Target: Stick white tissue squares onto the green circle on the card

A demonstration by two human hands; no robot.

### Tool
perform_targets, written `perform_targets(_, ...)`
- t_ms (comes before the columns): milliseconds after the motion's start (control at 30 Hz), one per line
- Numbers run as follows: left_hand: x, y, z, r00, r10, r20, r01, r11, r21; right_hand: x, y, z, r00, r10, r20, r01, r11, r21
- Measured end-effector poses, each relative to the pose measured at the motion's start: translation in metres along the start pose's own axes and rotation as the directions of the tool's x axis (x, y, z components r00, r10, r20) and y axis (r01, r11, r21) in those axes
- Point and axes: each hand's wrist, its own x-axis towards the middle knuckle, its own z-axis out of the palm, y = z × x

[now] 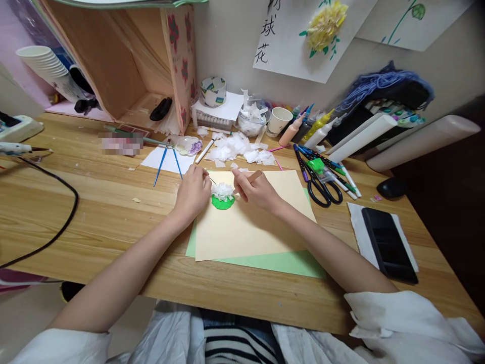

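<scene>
Wooden desk (113,227) against a pale wall (231,45), seen from above. Near its middle, two bare hands flank a green piece (223,203) with white paper bits (223,190) clustered at its far side, lying on a cream sheet (257,222). The right hand (255,189) is closed around a tan stick (256,176). The left hand (193,189) has its fingers bent close together; whether they grip anything cannot be told. Under the cream sheet is a green sheet (269,264). Beyond lie loose white scraps (238,149); to the right, black-handled scissors (328,194).
</scene>
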Motion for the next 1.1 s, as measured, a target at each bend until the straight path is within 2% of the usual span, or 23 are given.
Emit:
perform_targets(300, 0.0, 0.0, 0.0, 1.0, 0.002, 0.0, -0.002, 1.0, 0.0, 0.005, -0.007, 0.004, 0.998, 0.054, 0.01, -0.054, 0.997, -0.051)
perform_targets(467, 0.0, 0.0, 0.001, 1.0, 0.004, -0.002, -0.004, 1.0, -0.01, 0.016, 0.0, 0.006, 0.995, 0.089, 0.037, -0.092, 0.992, 0.088)
perform_targets(567, 0.001, -0.001, 0.0, 1.0, 0.005, -0.006, -0.005, 1.0, -0.02, 0.017, 0.003, 0.0, 0.996, 0.082, 0.042, -0.088, 0.98, 0.18)
perform_targets(633, 0.001, -0.002, -0.001, 1.0, -0.001, -0.001, 0.001, 0.999, -0.034, 0.015, 0.005, -0.009, 0.997, 0.072, -0.04, -0.061, 0.972, 0.226)
perform_targets(700, 0.001, -0.002, -0.001, 1.0, 0.003, 0.005, -0.003, 0.999, -0.052, 0.013, 0.01, -0.02, 0.979, 0.069, -0.194, -0.023, 0.973, 0.23)
perform_targets(800, 0.002, -0.005, -0.001, 1.0, 0.009, 0.001, -0.009, 0.996, -0.087, 0.009, 0.023, -0.031, 0.927, 0.026, -0.375, 0.019, 0.993, 0.116)
perform_targets(867, 0.003, -0.006, -0.001, 1.0, -0.005, 0.001, 0.005, 0.993, -0.12, 0.008, 0.035, -0.032, 0.911, -0.026, -0.413, 0.025, 1.0, -0.007)
perform_targets(967, 0.004, -0.009, -0.001, 0.999, -0.044, 0.004, 0.044, 0.982, -0.182, 0.006, 0.052, -0.026, 0.944, -0.074, -0.32, 0.025, 0.988, -0.153)
perform_targets(1033, 0.005, -0.011, -0.002, 0.997, -0.072, 0.004, 0.071, 0.974, -0.214, 0.005, 0.059, -0.021, 0.97, -0.084, -0.23, 0.04, 0.981, -0.19)
perform_targets(1100, 0.006, -0.011, -0.003, 0.995, -0.096, 0.005, 0.095, 0.967, -0.235, 0.005, 0.062, -0.018, 0.978, -0.088, -0.189, 0.051, 0.98, -0.193)
